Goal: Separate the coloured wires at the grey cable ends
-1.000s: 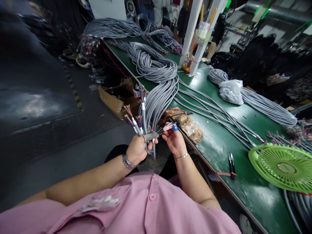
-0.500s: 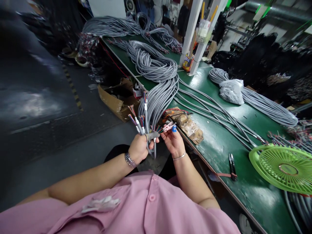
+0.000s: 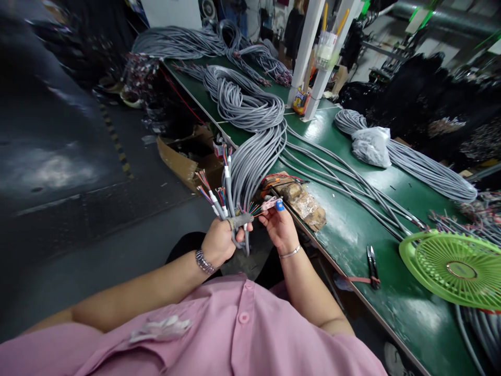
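In the head view my left hand is closed round several grey cables, whose stripped ends fan out in coloured wires. One cable end lies across my left thumb, and its thin coloured wires point toward my right hand. My right hand is closed in a pinch on a small pale pink tool, its exact kind too small to make out. A blue cover sits on one right fingertip. The tool's tip is beside the wire ends; whether it touches them I cannot tell.
A green table runs along my right side. On it lie a large grey cable bundle, a taped wooden block, snips, a green fan and a plastic bag. A cardboard box stands by the table's edge.
My left hand has shifted a little to the left with the cables. My right hand has barely moved; the pink tool in it has turned slightly.
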Demonstrator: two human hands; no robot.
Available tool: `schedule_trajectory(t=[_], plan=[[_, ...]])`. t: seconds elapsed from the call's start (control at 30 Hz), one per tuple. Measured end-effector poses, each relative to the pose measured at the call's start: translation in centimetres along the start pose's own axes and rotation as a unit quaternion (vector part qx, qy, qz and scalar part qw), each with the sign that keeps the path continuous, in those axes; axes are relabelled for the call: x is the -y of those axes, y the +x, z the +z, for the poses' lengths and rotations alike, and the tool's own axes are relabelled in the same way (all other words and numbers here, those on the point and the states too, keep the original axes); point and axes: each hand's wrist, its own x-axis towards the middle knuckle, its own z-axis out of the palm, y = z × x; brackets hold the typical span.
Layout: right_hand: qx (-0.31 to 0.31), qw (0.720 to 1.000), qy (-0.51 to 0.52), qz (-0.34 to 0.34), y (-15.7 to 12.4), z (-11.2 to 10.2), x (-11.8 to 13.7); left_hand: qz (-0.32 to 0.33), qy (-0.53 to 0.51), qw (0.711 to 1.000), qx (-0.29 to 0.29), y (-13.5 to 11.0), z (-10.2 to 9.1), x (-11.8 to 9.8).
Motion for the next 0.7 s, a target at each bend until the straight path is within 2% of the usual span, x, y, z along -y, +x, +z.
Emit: schedule_trajectory(t=[0.23,0.43,0.7], plan=[[-0.017,0.999,-0.009,-0.032,0.0,0.0,-0.7,0.010,-0.017,1.000,0.000,-0.1,0.1,0.0],[-0.012,1.000,0.026,0.003,0.3,-0.3,-0.6,0.014,-0.001,1.000,-0.007,0.2,0.8,0.1],[-0.005,0.999,0.039,-0.003,0.5,-0.4,-0.9,0.004,-0.002,1.000,-0.016,0.2,1.2,-0.1]])
